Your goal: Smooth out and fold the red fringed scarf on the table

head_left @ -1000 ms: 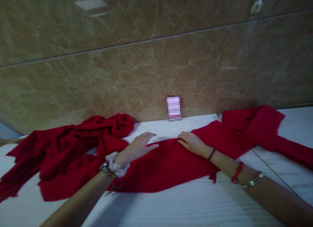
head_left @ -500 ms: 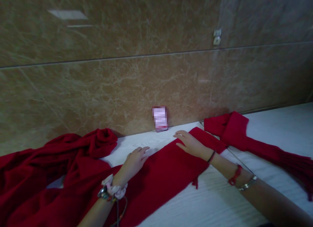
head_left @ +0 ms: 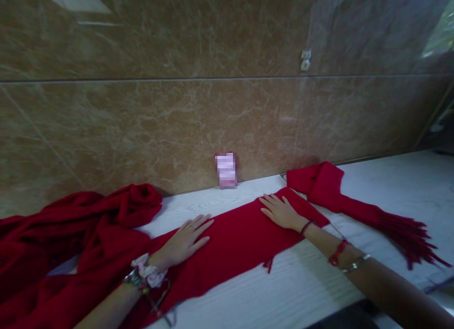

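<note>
A red scarf (head_left: pixel 230 244) lies stretched flat over the white wood-grain table, its left part running into a loose heap (head_left: pixel 95 234). My left hand (head_left: pixel 186 239) rests on the scarf's middle with fingers extended, a scrunchie and bracelets at the wrist. Close to the scarf's right end, my right hand (head_left: pixel 282 212) lies flat on the cloth, fingers spread. Neither hand grips anything. A short red tassel (head_left: pixel 268 264) pokes out from under the front edge. Beyond the right end, a folded red piece with a long fringe (head_left: pixel 358 211) lies on the table.
A small upright card or device with a blurred face (head_left: pixel 226 170) leans against the brown marble wall (head_left: pixel 177 121) behind the table (head_left: pixel 269 291). White wall fittings (head_left: pixel 305 59) sit higher up. The table's front edge shows at the lower right.
Both hands have come down flat onto the scarf, the left moving slightly left. The right-hand fringe looks more spread out. The camera view has shifted and levelled a little.
</note>
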Action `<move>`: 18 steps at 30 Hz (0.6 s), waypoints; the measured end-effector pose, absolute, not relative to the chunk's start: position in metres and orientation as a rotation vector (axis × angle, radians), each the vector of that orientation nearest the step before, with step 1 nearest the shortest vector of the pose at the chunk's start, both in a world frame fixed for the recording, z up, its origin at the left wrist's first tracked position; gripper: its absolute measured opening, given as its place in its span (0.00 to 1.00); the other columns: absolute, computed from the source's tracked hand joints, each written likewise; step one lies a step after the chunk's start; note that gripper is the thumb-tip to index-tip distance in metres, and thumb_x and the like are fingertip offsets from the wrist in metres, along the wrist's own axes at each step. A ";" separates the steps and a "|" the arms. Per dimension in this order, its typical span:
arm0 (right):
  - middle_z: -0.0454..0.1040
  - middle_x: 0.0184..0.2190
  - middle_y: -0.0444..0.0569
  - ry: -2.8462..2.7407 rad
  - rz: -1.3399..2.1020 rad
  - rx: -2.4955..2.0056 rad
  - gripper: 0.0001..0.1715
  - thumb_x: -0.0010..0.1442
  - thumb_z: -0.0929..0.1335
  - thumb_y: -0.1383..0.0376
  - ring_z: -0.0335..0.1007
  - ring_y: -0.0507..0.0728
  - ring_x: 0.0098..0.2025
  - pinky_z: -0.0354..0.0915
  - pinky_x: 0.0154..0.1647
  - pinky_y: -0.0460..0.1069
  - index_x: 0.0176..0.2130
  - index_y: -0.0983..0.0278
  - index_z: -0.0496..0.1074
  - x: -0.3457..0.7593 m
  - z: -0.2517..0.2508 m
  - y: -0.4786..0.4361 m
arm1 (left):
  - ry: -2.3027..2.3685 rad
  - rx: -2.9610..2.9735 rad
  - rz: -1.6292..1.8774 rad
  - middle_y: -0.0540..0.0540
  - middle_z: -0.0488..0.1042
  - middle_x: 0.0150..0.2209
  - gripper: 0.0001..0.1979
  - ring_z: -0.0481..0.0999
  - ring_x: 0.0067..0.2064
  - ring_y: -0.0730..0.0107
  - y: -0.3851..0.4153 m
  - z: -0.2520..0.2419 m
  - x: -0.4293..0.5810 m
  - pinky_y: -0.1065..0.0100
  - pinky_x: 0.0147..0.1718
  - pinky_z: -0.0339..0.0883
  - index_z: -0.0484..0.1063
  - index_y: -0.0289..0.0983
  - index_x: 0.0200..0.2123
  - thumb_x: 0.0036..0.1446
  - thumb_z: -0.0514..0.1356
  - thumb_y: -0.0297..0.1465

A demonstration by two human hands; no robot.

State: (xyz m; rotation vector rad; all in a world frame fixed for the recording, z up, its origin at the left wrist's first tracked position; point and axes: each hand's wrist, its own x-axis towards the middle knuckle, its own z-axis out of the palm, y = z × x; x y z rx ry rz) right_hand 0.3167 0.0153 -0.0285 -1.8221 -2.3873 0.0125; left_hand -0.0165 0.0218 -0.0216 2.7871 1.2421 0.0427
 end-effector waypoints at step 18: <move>0.57 0.56 0.57 -2.259 -0.016 -1.769 0.28 0.58 0.58 0.57 0.51 0.62 0.57 0.50 0.55 0.61 0.55 0.66 0.58 0.347 -0.033 0.016 | 1.345 2.593 0.359 0.44 0.70 0.42 0.14 0.68 0.43 0.65 0.016 -0.007 -0.060 0.64 0.46 0.60 0.67 0.36 0.42 0.51 0.55 0.33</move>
